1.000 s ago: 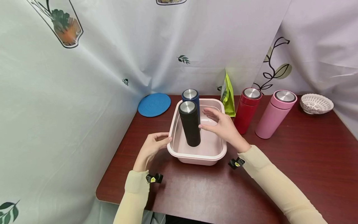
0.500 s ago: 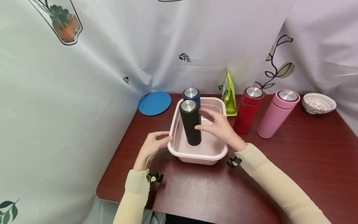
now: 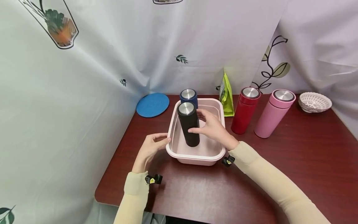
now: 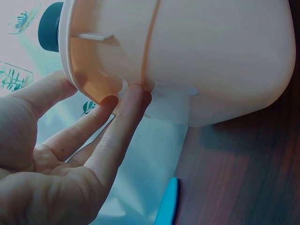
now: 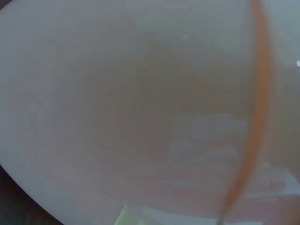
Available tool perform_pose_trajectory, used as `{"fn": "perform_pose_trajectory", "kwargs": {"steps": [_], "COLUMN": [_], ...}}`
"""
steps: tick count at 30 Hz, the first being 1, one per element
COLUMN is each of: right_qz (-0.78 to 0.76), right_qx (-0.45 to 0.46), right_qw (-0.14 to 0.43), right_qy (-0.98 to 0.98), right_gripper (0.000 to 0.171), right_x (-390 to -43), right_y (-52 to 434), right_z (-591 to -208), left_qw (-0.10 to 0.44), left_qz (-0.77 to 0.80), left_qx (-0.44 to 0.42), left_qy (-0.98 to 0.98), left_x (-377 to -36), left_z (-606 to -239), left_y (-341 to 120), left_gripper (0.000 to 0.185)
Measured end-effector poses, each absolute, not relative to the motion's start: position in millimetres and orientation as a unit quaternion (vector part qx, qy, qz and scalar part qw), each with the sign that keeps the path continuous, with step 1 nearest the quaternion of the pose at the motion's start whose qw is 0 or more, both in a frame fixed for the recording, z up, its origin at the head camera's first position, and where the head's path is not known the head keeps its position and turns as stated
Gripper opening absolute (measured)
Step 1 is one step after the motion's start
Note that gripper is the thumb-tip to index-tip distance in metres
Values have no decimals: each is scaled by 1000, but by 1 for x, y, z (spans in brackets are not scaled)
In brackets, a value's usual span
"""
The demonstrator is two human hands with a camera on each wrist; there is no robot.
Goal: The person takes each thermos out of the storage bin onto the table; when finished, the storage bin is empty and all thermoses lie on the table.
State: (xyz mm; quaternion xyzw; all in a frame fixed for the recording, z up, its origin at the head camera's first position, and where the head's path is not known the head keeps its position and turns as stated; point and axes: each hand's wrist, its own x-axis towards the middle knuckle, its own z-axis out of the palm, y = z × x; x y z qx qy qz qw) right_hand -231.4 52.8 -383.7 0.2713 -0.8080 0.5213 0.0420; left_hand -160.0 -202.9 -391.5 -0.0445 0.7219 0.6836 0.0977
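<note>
Four lidded flasks, black [image 3: 189, 128], blue [image 3: 188, 95], red [image 3: 245, 111], pink [image 3: 273, 114], one pink tub [image 3: 195, 155], one blue round mat [image 3: 152, 104], one green pouch [image 3: 227, 99], one white basket [image 3: 314, 102], two hands

The right wrist view is one big blur of pale pink tub [image 5: 140, 108] wall, so the right hand cannot be seen there at all. In the head view the black bottle [image 3: 189, 124] hides most of the blue bottle [image 3: 188, 95] behind it, near the middle of the frame. The right hand [image 3: 211, 129] has its fingers [image 3: 195, 131] at the black bottle, but how they lie behind it is hidden. The sleeves run off the bottom edge. In the left wrist view the blue mat [image 4: 167, 206] is cut off at the bottom edge.
</note>
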Motion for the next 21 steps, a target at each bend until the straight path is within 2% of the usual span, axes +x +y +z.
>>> {"fn": "perform_pose_trajectory", "kwargs": {"steps": [10, 17, 21], "right_qz": [509, 500, 503], "right_qx": [279, 291, 314], "right_qw": [39, 47, 69], "right_qy": [-813, -814, -802], "right_gripper": [65, 69, 64], "right_x": [-229, -227, -225], "right_y": [53, 55, 55], "right_z": [-383, -386, -387], "left_qw": [79, 76, 66], "left_qz": [682, 692, 692], "left_qx": [-26, -30, -32], "left_qy": [727, 717, 718], "left_x": [-162, -160, -160], "left_z": [-397, -400, -401], "left_y": [-203, -200, -199], "left_gripper": [43, 41, 41]}}
